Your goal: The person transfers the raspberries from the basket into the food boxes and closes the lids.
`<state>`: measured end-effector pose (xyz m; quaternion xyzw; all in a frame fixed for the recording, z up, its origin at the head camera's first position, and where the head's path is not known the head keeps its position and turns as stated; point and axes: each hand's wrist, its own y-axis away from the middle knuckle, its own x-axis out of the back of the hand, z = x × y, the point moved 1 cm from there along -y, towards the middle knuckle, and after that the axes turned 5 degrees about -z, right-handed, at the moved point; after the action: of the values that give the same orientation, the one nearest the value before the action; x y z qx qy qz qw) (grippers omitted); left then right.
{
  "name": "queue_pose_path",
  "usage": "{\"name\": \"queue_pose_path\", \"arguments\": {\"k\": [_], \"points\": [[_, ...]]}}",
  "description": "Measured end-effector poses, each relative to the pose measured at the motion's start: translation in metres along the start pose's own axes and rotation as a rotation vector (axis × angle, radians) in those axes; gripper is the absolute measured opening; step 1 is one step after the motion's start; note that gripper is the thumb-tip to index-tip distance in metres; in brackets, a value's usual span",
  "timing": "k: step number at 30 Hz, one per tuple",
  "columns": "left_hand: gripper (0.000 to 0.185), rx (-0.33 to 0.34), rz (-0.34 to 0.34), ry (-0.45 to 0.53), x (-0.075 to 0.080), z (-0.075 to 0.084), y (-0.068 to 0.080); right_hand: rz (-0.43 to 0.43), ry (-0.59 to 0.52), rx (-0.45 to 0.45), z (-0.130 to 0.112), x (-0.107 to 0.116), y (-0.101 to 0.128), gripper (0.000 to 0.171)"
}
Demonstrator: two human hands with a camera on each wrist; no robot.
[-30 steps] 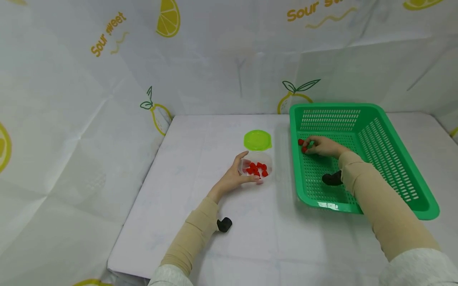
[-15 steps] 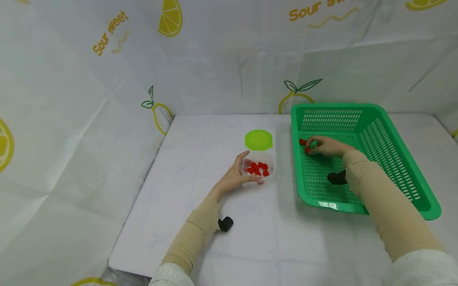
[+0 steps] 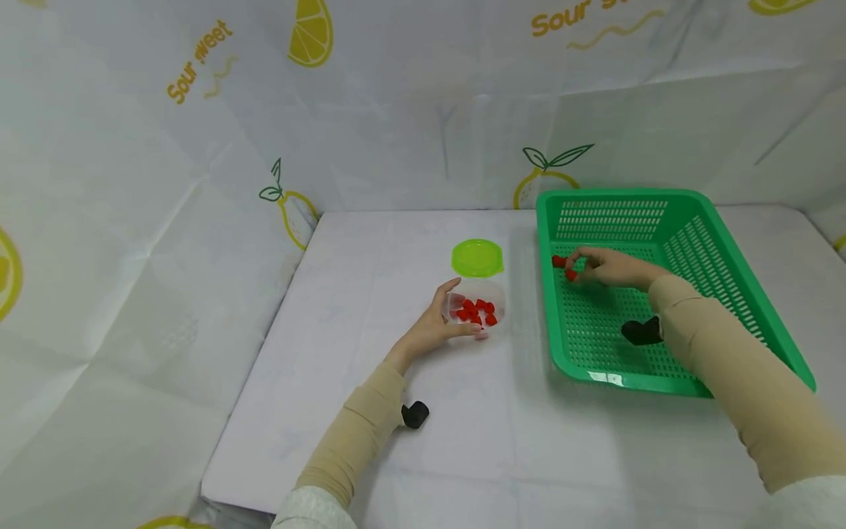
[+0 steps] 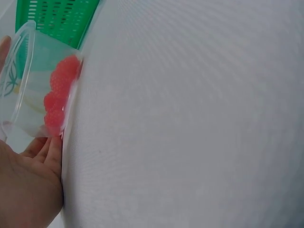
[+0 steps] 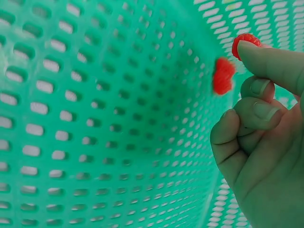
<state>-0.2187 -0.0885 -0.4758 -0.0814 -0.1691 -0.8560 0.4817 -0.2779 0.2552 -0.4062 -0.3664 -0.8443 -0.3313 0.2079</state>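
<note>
In the head view my left hand (image 3: 426, 330) curls around a clear plastic tub (image 3: 490, 292) standing on the table. Several red raspberries (image 4: 56, 107) lie at its bottom, best seen through the wall in the left wrist view. Inside the green basket (image 3: 554, 330), my right hand (image 3: 611, 268) pinches one raspberry (image 5: 243, 45) between thumb and fingertips; its other fingers are bent in. Another raspberry (image 5: 223, 76) lies close by, near the basket's left wall. The thumb covers part of the pinched one.
Behind the tub a bright green lid (image 3: 477, 258) lies flat on the white-covered table (image 3: 449, 448). The basket has raised slotted walls. A patterned curtain (image 3: 396, 132) hangs behind the table. Dark wrist cameras (image 3: 415, 415) protrude from both sleeves.
My right hand has shifted slightly to the right with the pinched raspberry, away from the basket's left wall. The left hand and tub have stayed in place.
</note>
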Motion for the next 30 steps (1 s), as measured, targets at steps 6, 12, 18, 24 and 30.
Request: {"name": "queue_pose_path", "arguments": {"k": [6, 12, 18, 24, 30], "points": [[0.092, -0.001, 0.004, 0.005, 0.0, -0.001, 0.0, -0.022, -0.025, 0.045, -0.021, 0.002, 0.01, 0.029], [0.089, -0.001, -0.007, 0.029, 0.0, 0.002, 0.001, -0.014, -0.05, 0.058, -0.03, 0.003, 0.017, 0.029], [0.089, -0.005, -0.005, 0.019, -0.001, 0.001, 0.0, 0.009, -0.066, 0.082, -0.044, 0.005, 0.024, 0.029], [0.091, 0.015, -0.015, 0.023, 0.001, 0.005, 0.001, 0.039, -0.054, 0.121, -0.061, 0.006, 0.026, 0.028], [0.09, 0.028, -0.024, 0.029, 0.002, 0.007, 0.003, 0.019, -0.049, 0.144, -0.079, 0.001, 0.02, 0.029]]}}
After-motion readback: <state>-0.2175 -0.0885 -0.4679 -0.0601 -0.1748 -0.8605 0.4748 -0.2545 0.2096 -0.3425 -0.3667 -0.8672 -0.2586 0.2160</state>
